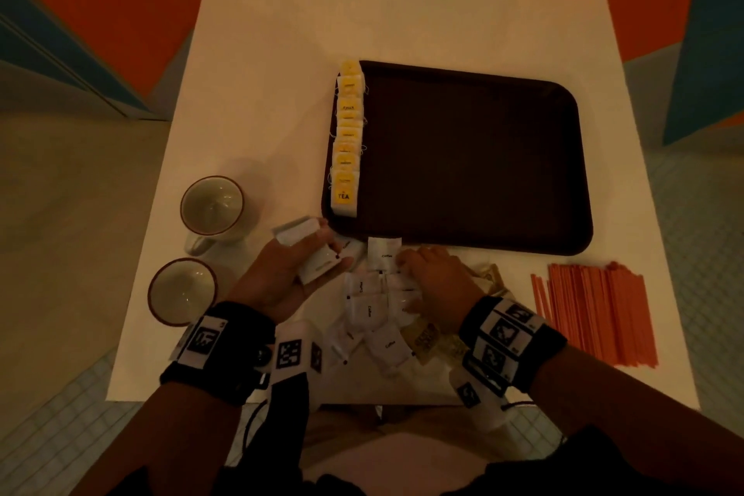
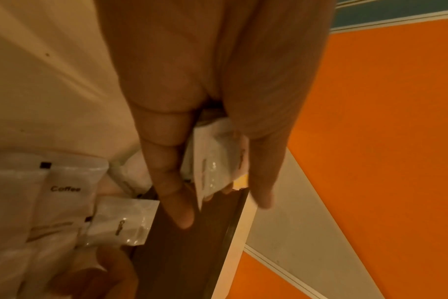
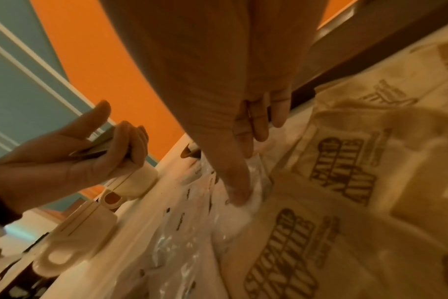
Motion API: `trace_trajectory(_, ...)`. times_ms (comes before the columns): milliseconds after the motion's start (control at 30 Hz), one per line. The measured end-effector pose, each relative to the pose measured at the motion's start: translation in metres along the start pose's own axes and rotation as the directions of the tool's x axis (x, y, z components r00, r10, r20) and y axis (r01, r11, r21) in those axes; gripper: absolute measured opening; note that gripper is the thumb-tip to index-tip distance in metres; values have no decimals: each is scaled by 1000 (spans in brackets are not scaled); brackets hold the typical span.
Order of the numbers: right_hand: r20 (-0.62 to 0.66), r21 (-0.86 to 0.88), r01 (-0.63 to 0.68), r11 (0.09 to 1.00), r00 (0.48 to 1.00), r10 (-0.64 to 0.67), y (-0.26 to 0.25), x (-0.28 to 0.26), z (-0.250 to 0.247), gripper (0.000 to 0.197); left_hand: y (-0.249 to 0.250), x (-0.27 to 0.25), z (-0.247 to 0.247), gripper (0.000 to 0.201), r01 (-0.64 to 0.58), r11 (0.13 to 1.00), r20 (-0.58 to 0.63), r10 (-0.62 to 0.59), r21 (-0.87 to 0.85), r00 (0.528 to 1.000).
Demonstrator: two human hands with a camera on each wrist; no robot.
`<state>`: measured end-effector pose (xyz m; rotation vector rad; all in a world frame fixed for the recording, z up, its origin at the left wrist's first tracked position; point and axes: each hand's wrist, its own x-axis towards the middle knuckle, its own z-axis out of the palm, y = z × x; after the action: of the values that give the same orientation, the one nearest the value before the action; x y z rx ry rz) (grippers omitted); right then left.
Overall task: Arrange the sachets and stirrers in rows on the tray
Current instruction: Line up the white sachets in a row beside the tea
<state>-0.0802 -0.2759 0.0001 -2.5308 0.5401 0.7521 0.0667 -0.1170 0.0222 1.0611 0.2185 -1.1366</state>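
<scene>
A dark brown tray (image 1: 475, 157) lies on the white table, with a row of yellow tea sachets (image 1: 348, 141) along its left edge. In front of the tray sits a pile of white coffee sachets (image 1: 372, 306). My left hand (image 1: 298, 266) holds a small stack of white coffee sachets (image 2: 215, 159) between thumb and fingers, just off the tray's front left corner. My right hand (image 1: 430, 274) reaches down into the pile, its fingertips (image 3: 239, 194) pinching a white sachet (image 3: 253, 178). Orange stirrers (image 1: 596, 310) lie in a bundle at the right.
Two empty white mugs (image 1: 211, 209) (image 1: 183, 290) stand at the left of the table. Brown printed sachets (image 3: 345, 172) lie under and right of my right hand. The table's front edge is close to my wrists.
</scene>
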Motion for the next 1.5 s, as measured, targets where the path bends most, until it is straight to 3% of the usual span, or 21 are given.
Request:
trace_trajectory(200, 28, -33, -30, 999, 999, 31, -3, 6, 0, 67, -7, 1, 5, 19, 28, 1000, 52, -27, -14, 998)
trace_trajectory(267, 37, -41, -39, 998, 998, 40, -5, 7, 2, 60, -9, 1, 8, 20, 44, 999, 73, -42, -22, 996)
trace_trajectory(367, 48, -7, -22, 1000, 999, 23, -8, 7, 3, 53, -12, 3, 10, 22, 50, 998, 53, -48, -24, 997)
trace_trajectory(500, 83, 35, -23, 999, 996, 20, -7, 9, 5, 59, -14, 4, 14, 20, 34, 999, 44, -35, 19, 998)
trace_trajectory(700, 77, 238, 36, 971, 996, -55, -1, 1, -10, 31, -14, 5, 14, 13, 26, 997, 64, -30, 70, 998)
trace_trajectory(767, 69, 357, 17, 934, 997, -45, 4, -4, -23, 31, -14, 6, 15, 16, 34, 996, 53, -38, 82, 998)
trace_trajectory(867, 8, 483, 37, 875, 999, -47, 7, -14, -53, 31, -14, 9, 16, 37, 49, 992, 63, -57, 114, 996)
trace_trajectory(1000, -103, 722, 187, 667, 981, -164, -3, -22, -92, 26, -11, 11, 26, 60, 122, 979, 102, -140, 164, 985)
trace_trajectory(1067, -157, 746, 250, 618, 967, -201, -11, -20, -98, 26, -10, 8, 36, 61, 149, 972, 178, -181, 180, 967)
trace_trajectory(1233, -256, 570, 362, 738, 931, -259, -27, -13, -99, 25, -10, 0, 59, 51, 145, 981, 359, -183, 129, 915)
trace_trajectory(1333, -334, 419, 389, 820, 906, -259, -29, -13, -91, 32, -10, 1, 61, 36, 89, 991, 358, -120, 102, 926)
trace_trajectory(1433, -345, 357, 397, 846, 897, -276, -31, -21, -83, 58, -12, 4, 60, 30, 69, 995, 291, -88, 74, 953)
trace_trajectory(1500, -228, 284, 358, 890, 926, -300, -31, -25, -80, 96, -12, 5, 61, 31, 65, 995, 280, -82, 70, 957)
